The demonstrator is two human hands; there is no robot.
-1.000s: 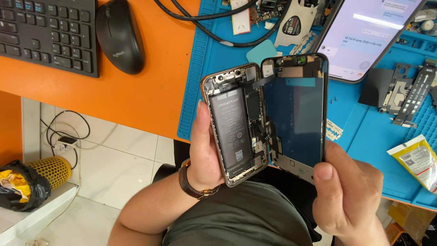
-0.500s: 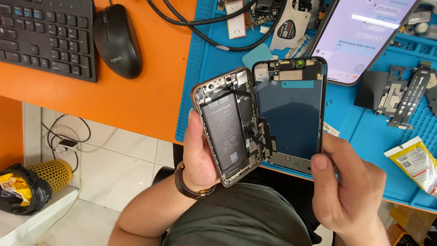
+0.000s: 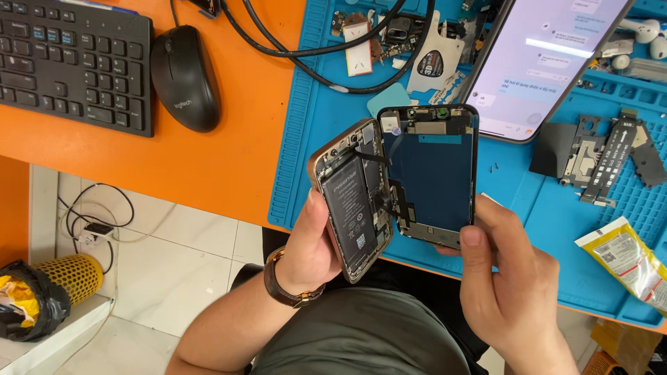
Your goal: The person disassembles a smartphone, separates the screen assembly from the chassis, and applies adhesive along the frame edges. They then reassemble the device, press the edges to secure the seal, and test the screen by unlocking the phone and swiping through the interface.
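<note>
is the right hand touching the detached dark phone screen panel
Touching. The head view shows the right hand with its thumb pressed on the bottom edge of the opened dark screen panel, no gap between them.

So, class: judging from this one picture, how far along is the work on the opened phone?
Done: the phone is open like a book, its screen panel swung clear of the phone body, with the battery exposed. In hand: the left hand grips the body while the right hand steadies the panel's lower edge. Left: the two halves remain joined along the hinge side and the battery sits in place.
</note>
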